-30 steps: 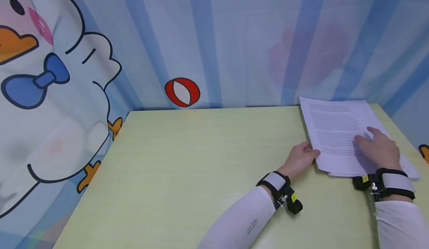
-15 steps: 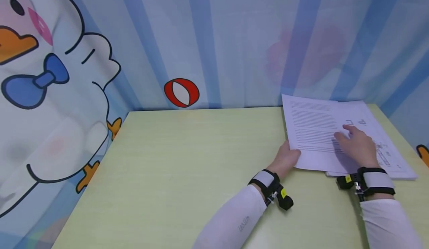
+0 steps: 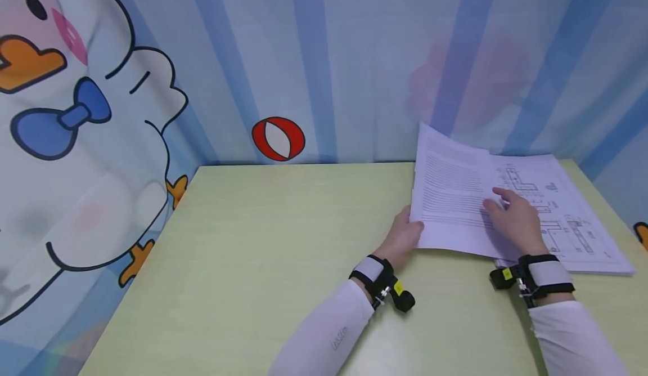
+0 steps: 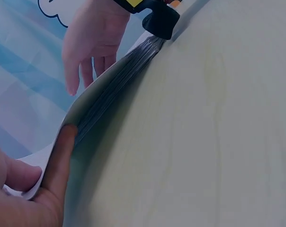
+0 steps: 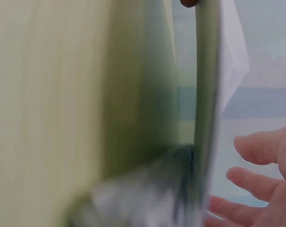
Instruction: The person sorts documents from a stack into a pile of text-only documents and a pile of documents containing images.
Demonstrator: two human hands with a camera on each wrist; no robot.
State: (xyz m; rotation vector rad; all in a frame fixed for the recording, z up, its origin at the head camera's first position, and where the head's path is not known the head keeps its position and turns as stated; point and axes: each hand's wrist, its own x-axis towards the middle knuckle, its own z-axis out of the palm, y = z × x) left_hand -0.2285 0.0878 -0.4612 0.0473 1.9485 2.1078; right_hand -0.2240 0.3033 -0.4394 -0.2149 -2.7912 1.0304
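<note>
A printed sheet of paper (image 3: 448,190), perhaps with others under it, is lifted at its left side above the table. My left hand (image 3: 397,238) pinches its left edge, thumb on top and fingers beneath, as the left wrist view shows. To the right lies a paper stack (image 3: 589,246) whose top page carries line drawings. Over the border between sheet and stack is my right hand (image 3: 518,224), fingers loosely extended and gripping nothing. In the right wrist view those fingers (image 5: 254,184) are spread beside the raised paper; whether they touch it, I cannot tell.
A pale yellow-green table (image 3: 283,263) runs beneath everything. Behind it hangs a blue striped curtain (image 3: 354,66) with a cartoon duck (image 3: 101,196) at left. Wrist cameras (image 3: 402,300) are strapped to both arms.
The left hand has drawn the printed sheet leftward and up, uncovering the page of drawings on the stack. The right hand has also shifted left, its fingers still loose.
</note>
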